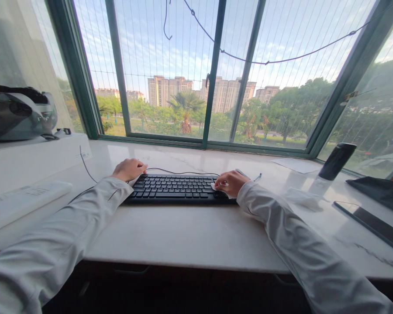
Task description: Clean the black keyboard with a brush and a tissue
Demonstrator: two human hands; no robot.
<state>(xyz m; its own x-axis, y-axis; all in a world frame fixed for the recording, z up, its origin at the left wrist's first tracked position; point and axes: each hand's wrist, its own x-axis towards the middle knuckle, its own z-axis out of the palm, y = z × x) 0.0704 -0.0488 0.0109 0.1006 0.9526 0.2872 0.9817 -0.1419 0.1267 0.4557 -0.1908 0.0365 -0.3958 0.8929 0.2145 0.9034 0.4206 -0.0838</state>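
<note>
A black keyboard (177,188) lies flat on the white marble-patterned counter, its cable running behind it. My left hand (128,169) is closed at the keyboard's back left corner, fingers bent over the edge. At the right end, my right hand (229,182) pinches a small white tissue (213,186) against the keys. Most of the tissue is hidden under the fingers. Just behind the right hand lies a pen (258,177), partly covered by it.
On the right are a black cylinder (337,161), crumpled clear plastic (303,197), a paper sheet (296,165), a phone-like dark slab (373,224) and black cloth (380,192). A white power strip (29,203) and a helmet (19,113) on a white box are leftward. Windows stand behind.
</note>
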